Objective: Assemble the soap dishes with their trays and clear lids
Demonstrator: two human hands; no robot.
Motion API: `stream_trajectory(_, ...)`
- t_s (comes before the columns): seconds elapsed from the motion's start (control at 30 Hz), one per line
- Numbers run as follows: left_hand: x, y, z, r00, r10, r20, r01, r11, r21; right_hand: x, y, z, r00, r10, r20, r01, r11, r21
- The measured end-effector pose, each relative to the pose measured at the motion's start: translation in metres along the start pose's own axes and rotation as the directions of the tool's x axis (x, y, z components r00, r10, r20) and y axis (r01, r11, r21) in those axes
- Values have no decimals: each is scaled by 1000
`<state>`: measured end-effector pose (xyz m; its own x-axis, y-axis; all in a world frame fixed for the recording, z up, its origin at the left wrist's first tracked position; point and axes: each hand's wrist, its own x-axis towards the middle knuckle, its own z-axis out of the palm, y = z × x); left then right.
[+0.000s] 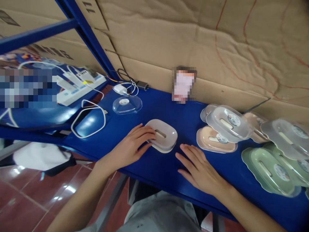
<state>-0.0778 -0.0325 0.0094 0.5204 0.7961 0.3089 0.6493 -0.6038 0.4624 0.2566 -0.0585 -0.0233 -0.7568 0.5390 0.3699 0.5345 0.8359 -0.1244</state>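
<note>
The dish (163, 141) sat at the centre of the frame. It looked light, stiff and smooth, perhaps slippery, so its rim seemed the place to take hold, from both ends. The left hand (131, 145) curved over its left end, fingers touching; whether they gripped, I couldn't tell. The right hand (198, 167) held nothing, loosely spread just beside its right end, not touching.

Creased brown cardboard (154, 38) marked with red lines stands behind the blue tabletop (156, 169). A pixelated phone (183, 84) rests against it. To the left lie a small black box (142, 85), a white charger (120, 89), a looped white cable (105, 122) and a white power strip (67, 97). Reddish floor tiles (23, 201) show below.
</note>
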Motion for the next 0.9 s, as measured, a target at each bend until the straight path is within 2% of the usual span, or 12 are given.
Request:
stream_trajectory(0.1, -1, 2, 10, 1000, 19, -20, -19, 1000, -25, 1, -1, 1, 1000, 10, 24, -10, 1000, 11)
stream_trajectory(0.2, -1, 18, 25, 993, 108, -36, -106, 993, 47, 1, -2, 0, 1000, 14, 24, -14, 1000, 10)
stream_trajectory(0.3, -1, 36, 37, 984, 176, 23, -177, 977, 116, 2, -3, -2, 999, 12, 42, -12, 1000, 1)
stream_trajectory(0.37, 0, 35, 36, 980, 195, 40, -197, 977, 80, 2, -4, -2, 999, 5, 45, -5, 1000, 2)
stream_trajectory(0.43, 4, 17, 26, 989, 143, -39, -140, 988, 63, 2, -4, -2, 999, -1, 35, 1, 1000, 3)
stream_trajectory(0.47, 6, 1, 18, 990, 81, -114, -72, 994, 85, 1, -4, -2, 1000, -3, 31, 3, 1000, 3)
stream_trajectory(0.57, 13, -59, -9, 940, -178, -291, 262, 922, 284, 1, -3, -2, 999, -2, 32, 1, 1000, 10)
stream_trajectory(0.63, 16, -91, -21, 886, -342, -314, 439, 837, 326, 0, -2, -1, 1000, 3, 26, -3, 1000, 29)
stream_trajectory(0.7, 17, -103, -23, 872, -400, -283, 479, 819, 317, -1, -1, -1, 1000, 9, 7, -9, 998, 67)
stream_trajectory(0.77, 17, -93, -16, 897, -365, -250, 430, 853, 296, -2, 0, 0, 1000, 22, -15, -20, 993, 115)
stream_trajectory(0.83, 16, -66, -3, 925, -285, -252, 347, 904, 249, -4, 1, 2, 997, 62, -35, -55, 985, 164)
stream_trajectory(0.9, 14, -32, 10, 933, -210, -292, 259, 956, 138, -6, 1, 4, 988, 137, -65, -121, 971, 209)
